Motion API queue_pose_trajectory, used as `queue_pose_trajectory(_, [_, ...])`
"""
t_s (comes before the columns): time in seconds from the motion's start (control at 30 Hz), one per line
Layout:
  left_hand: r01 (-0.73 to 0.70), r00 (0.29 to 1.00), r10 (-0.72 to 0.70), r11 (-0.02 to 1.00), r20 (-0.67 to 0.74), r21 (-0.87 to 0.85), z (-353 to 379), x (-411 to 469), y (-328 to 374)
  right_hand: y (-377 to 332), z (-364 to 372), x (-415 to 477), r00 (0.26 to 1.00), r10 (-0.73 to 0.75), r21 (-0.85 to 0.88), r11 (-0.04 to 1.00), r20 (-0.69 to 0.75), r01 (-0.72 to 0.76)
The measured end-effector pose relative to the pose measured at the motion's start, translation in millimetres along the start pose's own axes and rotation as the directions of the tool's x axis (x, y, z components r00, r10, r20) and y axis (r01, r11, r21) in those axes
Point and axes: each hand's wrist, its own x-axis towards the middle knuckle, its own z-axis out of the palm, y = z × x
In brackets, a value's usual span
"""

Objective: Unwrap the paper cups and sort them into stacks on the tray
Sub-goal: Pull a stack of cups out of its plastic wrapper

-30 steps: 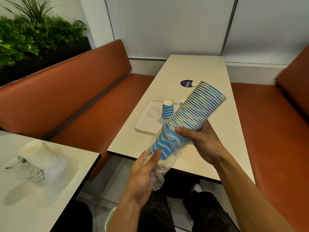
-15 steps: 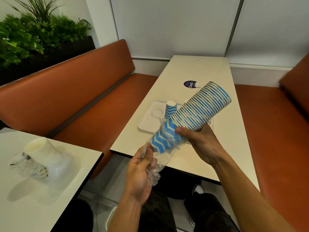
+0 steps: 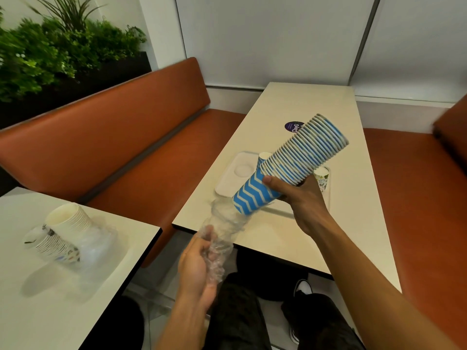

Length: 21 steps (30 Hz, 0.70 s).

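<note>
My right hand [image 3: 302,200] grips a long stack of blue zigzag paper cups [image 3: 295,160], tilted up to the right over the table. Below the stack's bottom cup my left hand [image 3: 199,263] grips the crumpled clear plastic wrap [image 3: 222,228], which hangs just clear of the stack. A white tray [image 3: 230,180] lies on the table behind the stack. On it stand a blue zigzag cup [image 3: 264,157], mostly hidden, and a cup with a green pattern [image 3: 322,178].
A second table at the left holds two wrapped cup stacks lying down, one white [image 3: 69,218], one patterned [image 3: 54,246]. Orange benches flank the long table [image 3: 290,102], which bears a dark round sticker [image 3: 293,126]. A planter stands at the far left. My legs are below.
My left hand has pulled the plastic wrap down and off the bottom of the blue stack. My right hand has lifted the stack slightly up and to the right.
</note>
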Motion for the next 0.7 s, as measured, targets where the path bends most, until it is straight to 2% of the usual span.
queue_pose_trajectory(0.17, [-0.021, 0.986, 0.022, 1.0, -0.166, 0.008, -33.7, 6.7, 2.3, 19.7, 7.4, 13.3, 0.998, -0.041, -0.192, 0.981, -0.039, 0.033])
queue_pose_trajectory(0.27, [-0.023, 0.98, 0.023, 1.0, -0.198, -0.001, -46.1, 9.1, 3.1, 46.0, 13.4, 20.7, 0.999, -0.048, -0.338, 0.94, 0.009, 0.049])
queue_pose_trajectory(0.37, [-0.022, 0.978, 0.021, 1.0, -0.205, -0.002, -51.2, 11.3, 3.1, 68.9, 18.3, 25.1, 0.999, 0.025, -0.444, 0.896, 0.022, -0.013])
queue_pose_trajectory(0.53, [-0.048, 0.983, 0.047, 0.999, -0.176, -0.004, -49.3, 11.3, 2.9, 86.0, 23.4, 29.4, 0.998, 0.054, -0.507, 0.861, 0.039, -0.027])
queue_pose_trajectory(0.7, [-0.038, 0.99, 0.024, 0.994, -0.139, -0.1, -43.3, 11.6, 0.2, 88.5, 29.5, 35.8, 0.997, 0.054, -0.503, 0.864, 0.063, -0.015])
